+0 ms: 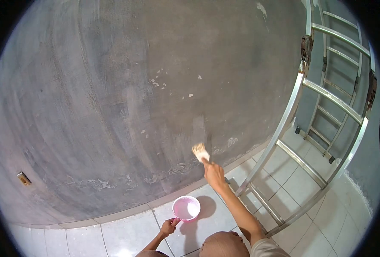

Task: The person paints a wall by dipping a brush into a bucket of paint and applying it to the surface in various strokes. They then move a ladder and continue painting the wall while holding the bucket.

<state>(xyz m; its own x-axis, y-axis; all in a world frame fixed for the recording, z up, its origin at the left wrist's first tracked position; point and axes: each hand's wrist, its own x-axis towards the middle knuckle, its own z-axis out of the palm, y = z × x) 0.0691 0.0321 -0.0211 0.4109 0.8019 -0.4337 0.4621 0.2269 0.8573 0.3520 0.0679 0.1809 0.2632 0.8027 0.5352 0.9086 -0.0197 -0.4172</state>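
My right hand (215, 175) is closed around the handle of a paintbrush (201, 152). The pale bristles point up and to the left, against or very near the grey wall (224, 55). Just above the brush, a lighter streak marks the wall. Lower down, my left hand (169, 227) grips a pink pot (186, 208) by its handle at the near side. Whitish liquid shows inside the pot, which is over the tiled floor and casts a shadow to its right.
An aluminium folding ladder (301, 162) stands close to my right arm. Pale tiles (85, 240) cover the floor along the wall's skirting (126, 213). A wall socket box (24, 178) sits low at the left. Flaking patches (100, 184) run along the lower wall.
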